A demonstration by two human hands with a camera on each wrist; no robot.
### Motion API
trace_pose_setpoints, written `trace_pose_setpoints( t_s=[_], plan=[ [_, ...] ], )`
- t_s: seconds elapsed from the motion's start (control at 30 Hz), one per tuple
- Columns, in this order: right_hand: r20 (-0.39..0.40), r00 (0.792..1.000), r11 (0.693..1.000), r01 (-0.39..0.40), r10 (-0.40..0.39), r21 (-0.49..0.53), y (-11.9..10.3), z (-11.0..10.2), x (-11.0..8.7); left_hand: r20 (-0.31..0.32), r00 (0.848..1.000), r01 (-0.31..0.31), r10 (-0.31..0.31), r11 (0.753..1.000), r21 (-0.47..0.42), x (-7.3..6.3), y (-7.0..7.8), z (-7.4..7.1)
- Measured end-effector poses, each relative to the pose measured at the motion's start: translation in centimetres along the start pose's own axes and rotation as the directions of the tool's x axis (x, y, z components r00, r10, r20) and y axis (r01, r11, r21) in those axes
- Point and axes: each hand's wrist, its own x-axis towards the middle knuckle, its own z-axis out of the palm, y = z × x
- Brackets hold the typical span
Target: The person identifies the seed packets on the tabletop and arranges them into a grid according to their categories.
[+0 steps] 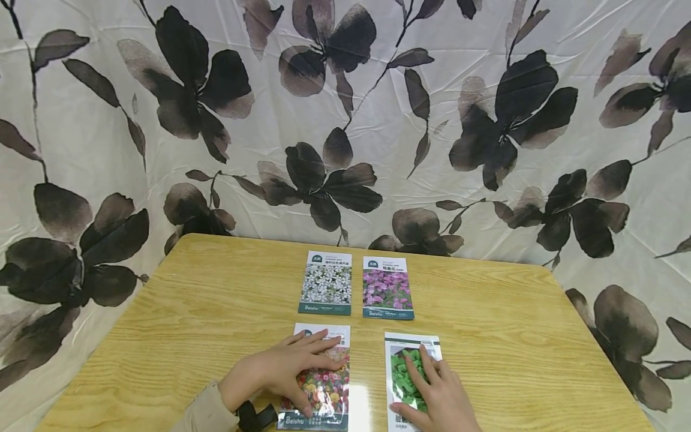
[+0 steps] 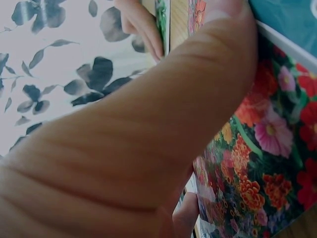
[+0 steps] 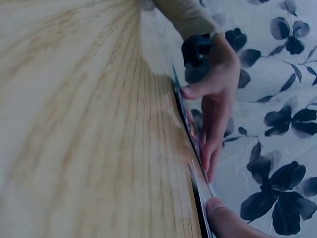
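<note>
My left hand (image 1: pixel 291 367) lies with spread fingers on a seed packet printed with mixed red, pink and orange flowers (image 1: pixel 329 393), at the near middle of the table. In the left wrist view its thumb crosses the flower print of that packet (image 2: pixel 272 134). To the right, my right hand (image 1: pixel 439 390) rests with extended fingers on a seed packet with green leaves (image 1: pixel 399 360). Part of that packet is hidden under the hand. In the right wrist view both packets appear edge-on, flat on the wood, with the right thumb (image 3: pixel 223 215) at the near one's edge.
Behind the hands, a white-flower seed packet (image 1: pixel 326 285) and a purple-flower seed packet (image 1: pixel 387 289) lie side by side on the wooden table (image 1: pixel 216 312). A pale cloth with dark flowers (image 1: pixel 399 126) hangs behind the table. A black strap (image 1: pixel 254 417) circles the left wrist.
</note>
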Motion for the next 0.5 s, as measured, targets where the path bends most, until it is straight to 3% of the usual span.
trace_pose_setpoints(
  t_s=[0.2,0.5],
  plan=[
    [-0.097,0.994,0.999,0.048,-0.05,-0.023,-0.36,0.56,0.05,0.003,1.0,0.001,-0.001,1.0,0.005,0.02,-0.04,0.03],
    [-0.09,0.995,0.999,0.041,-0.044,-0.028,-0.62,1.05,0.19,0.003,1.0,0.007,-0.007,1.0,-0.001,0.03,-0.09,0.02]
  ],
)
